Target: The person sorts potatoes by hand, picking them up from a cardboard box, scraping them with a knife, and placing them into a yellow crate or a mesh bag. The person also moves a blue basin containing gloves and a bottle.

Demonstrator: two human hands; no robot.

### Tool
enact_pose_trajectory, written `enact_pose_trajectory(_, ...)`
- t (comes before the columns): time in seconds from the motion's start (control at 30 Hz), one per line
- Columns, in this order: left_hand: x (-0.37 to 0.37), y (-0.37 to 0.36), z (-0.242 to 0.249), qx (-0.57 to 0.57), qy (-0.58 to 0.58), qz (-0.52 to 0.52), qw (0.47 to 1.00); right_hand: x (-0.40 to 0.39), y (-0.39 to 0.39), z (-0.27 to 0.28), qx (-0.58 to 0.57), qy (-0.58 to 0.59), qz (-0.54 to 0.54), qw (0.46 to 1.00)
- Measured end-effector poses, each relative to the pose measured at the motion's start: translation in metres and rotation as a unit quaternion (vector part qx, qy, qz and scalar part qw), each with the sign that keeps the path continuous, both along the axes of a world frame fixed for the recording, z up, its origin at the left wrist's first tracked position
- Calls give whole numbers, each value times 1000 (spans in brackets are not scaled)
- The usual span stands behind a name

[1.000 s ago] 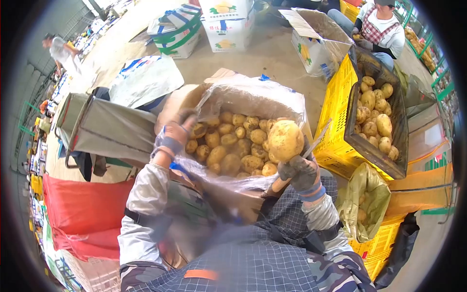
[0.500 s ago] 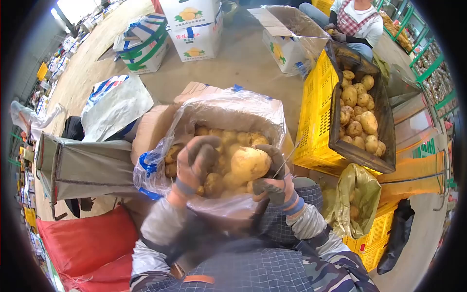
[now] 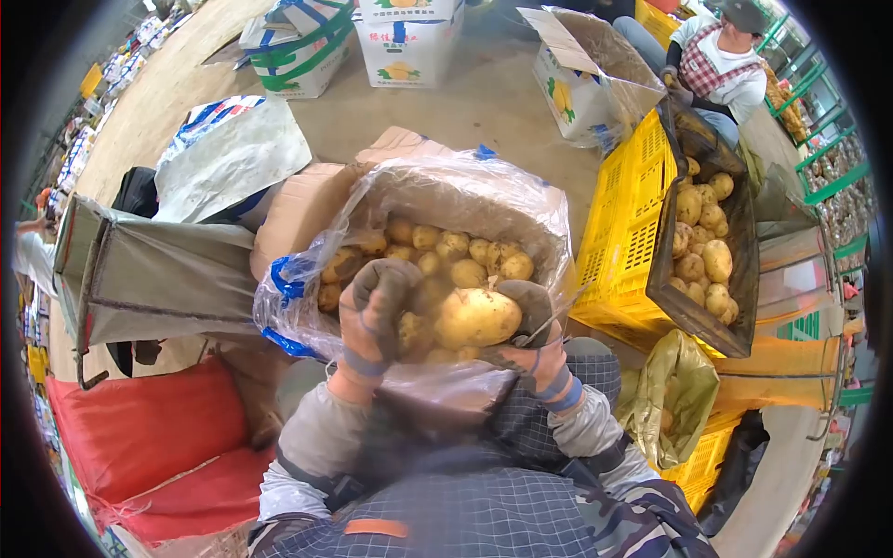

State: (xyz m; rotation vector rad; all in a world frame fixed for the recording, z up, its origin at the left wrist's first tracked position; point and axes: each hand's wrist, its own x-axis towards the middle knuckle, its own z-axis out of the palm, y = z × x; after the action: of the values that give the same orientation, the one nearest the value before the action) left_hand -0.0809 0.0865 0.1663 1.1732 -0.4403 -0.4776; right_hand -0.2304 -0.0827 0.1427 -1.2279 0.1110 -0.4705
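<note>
Potato (image 3: 479, 318): held over box (image 3: 305, 212), pinched at 1 end by right hand (image 3: 528, 333), the nearer | long axis: laid crosswise, left hand (image 3: 379, 312) faced | left fingers: curled; whether anything is gripped cannot be told

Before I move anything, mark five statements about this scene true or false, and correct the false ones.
1. The large potato is at the right hand. True.
2. The left hand rests on the yellow crate. False: the left hand is curled over the cardboard box.
3. Clear plastic liner drapes over the rim of the cardboard box. True.
4. The red sack lies on the person's right. False: the red sack lies on the left.
5. The seated co-worker wears a plain green apron. False: the apron is red-and-white checked.
</note>
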Motion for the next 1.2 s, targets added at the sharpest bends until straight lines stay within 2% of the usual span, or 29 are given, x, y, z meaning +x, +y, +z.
enact_pose_trajectory(0.07, 15, 7, -21, -43, -22, 20, 999, 4, 1, 1, -8, 18, 16, 1000)
enact_pose_trajectory(0.17, 7, 9, 11, -10, 11, -54, 998, 6, 1, 5, -32, 59, 37, 997)
enact_pose_trajectory(0.27, 10, 5, 4, 19, -152, -98, 983, 8, 5, 5, -20, 57, 50, 997)
enact_pose_trajectory(0.3, 10, 8, 8, 49, -166, -118, 978, 9, 7, 3, -5, 48, 56, 997)
enact_pose_trajectory(0.37, 15, 13, 5, 65, -76, -133, 986, 12, 7, -3, -10, 31, 64, 997)
enact_pose_trajectory(0.47, 16, 12, 6, 35, 108, -22, 993, 12, 8, -11, -41, 21, 57, 997)
enact_pose_trajectory(0.5, 26, 20, -24, 46, 31, -18, 998, 12, 11, -10, -32, 25, 45, 998)
enact_pose_trajectory(0.53, 27, 19, -23, 50, 22, -54, 997, 12, 13, -10, -23, 28, 33, 999)
enact_pose_trajectory(0.6, 25, 18, -21, 57, 2, -125, 991, 15, 12, -10, -184, 4, -16, 983)
enact_pose_trajectory(0.63, 12, 11, -4, -12, 26, -161, 987, 17, 11, -9, -262, -8, -42, 964)
enact_pose_trajectory(0.73, -1, 7, 2, 90, -4, -220, 971, 19, 6, 8, -389, -27, -42, 920)
enact_pose_trajectory(0.77, 0, 7, 5, 74, 14, -212, 974, 18, 5, 3, -283, -12, -33, 958)
enact_pose_trajectory(0.8, 3, 6, 4, 59, -39, -201, 977, 18, 6, -5, -173, 3, -24, 985)
enact_pose_trajectory(0.83, 7, 4, 2, 45, -92, -190, 977, 17, 7, -11, -59, 18, -16, 998)
enact_pose_trajectory(0.9, 10, 5, 2, 40, -153, -181, 971, 8, -4, -4, 66, 72, 81, 992)
enact_pose_trajectory(1.0, 9, 6, 8, 56, -180, -178, 966, 14, 0, 1, 131, 73, 119, 982)
enact_pose_trajectory(1.07, 3, 4, 11, 58, -193, -165, 965, 17, 0, 14, 105, 107, 145, 978)
enact_pose_trajectory(1.1, -1, 6, 10, 65, -154, -166, 972, 16, -1, 26, 101, 159, 146, 971)
enact_pose_trajectory(1.17, -5, 8, 9, 76, -79, -167, 980, 18, 3, 14, 111, 104, 119, 981)
enact_pose_trajectory(1.2, -3, 8, 6, 67, -87, -159, 981, 20, 6, 11, 115, 75, 104, 985)
